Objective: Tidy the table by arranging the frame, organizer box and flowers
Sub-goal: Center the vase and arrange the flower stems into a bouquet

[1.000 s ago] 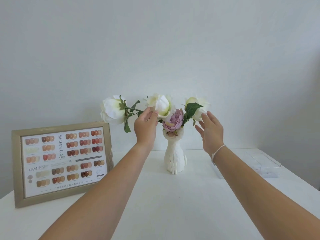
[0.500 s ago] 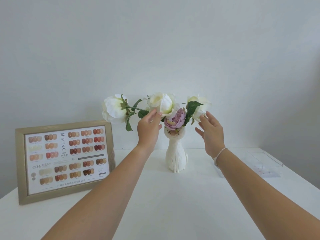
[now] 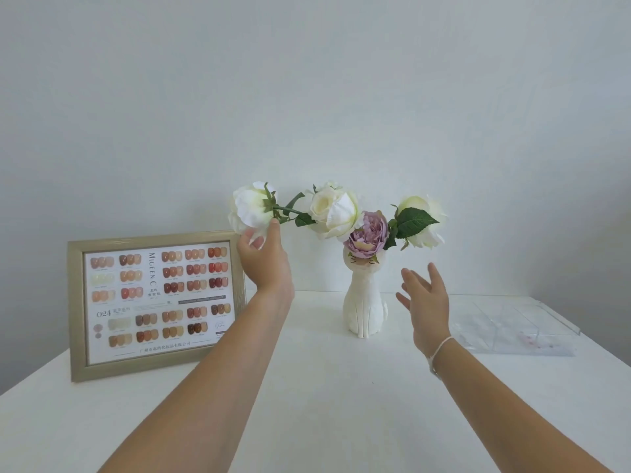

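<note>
A white cat-shaped vase [image 3: 364, 307] stands at the back middle of the white table [image 3: 324, 404]. It holds three white flowers and a purple one [image 3: 368, 233]. My left hand [image 3: 263, 262] reaches up under the leftmost white flower [image 3: 247, 206], fingers touching its petals and stem. My right hand [image 3: 425, 298] hovers open to the right of the vase, below the right white flower [image 3: 425, 220], touching nothing. The gold frame [image 3: 73, 308] with a nail colour chart stands upright at the left. A clear organizer box [image 3: 512, 324] lies at the right.
A plain white wall rises just behind the table. The table's right edge runs close to the organizer box, and its left corner lies just beyond the frame.
My left hand moved left from the middle white flower to the leftmost one. My right hand dropped away from the right flower and now hovers lower beside the vase.
</note>
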Demonstrator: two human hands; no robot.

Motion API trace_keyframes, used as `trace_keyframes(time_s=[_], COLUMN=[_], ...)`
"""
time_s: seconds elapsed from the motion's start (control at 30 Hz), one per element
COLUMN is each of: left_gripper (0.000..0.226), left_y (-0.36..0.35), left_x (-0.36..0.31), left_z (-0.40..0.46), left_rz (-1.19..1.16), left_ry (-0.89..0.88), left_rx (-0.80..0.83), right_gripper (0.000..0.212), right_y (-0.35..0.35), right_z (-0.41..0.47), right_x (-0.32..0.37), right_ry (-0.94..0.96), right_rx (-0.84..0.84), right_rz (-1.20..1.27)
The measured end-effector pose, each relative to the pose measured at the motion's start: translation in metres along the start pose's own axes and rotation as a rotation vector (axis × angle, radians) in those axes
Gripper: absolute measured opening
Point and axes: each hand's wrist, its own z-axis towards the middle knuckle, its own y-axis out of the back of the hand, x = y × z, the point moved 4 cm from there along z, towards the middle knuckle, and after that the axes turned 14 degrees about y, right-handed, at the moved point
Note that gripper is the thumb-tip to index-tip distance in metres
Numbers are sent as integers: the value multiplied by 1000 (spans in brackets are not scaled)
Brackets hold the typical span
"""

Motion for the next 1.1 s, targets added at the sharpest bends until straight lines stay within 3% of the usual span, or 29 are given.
trace_keyframes(time_s=[0.2, 0.47, 0.77, 1.1], left_gripper=[76, 65, 42, 34], left_y=[-4, -10, -24, -41], left_x=[-16, -17, -28, -14], left_z=[10, 18, 29, 33], left_rz=[-16, -41, 87, 235], left_ry=[6, 52, -74, -124], left_rx=[-29, 22, 107, 251], right_gripper=[64, 71, 59, 56], right_y=[-5, -18, -12, -9], right_z=[-8, -12, -15, -15], right_x=[-30, -68, -86, -92], right_ry=[-33, 19, 179, 209], right_rx=[172, 410, 373, 351], right_rz=[-227, -573, -669, -659])
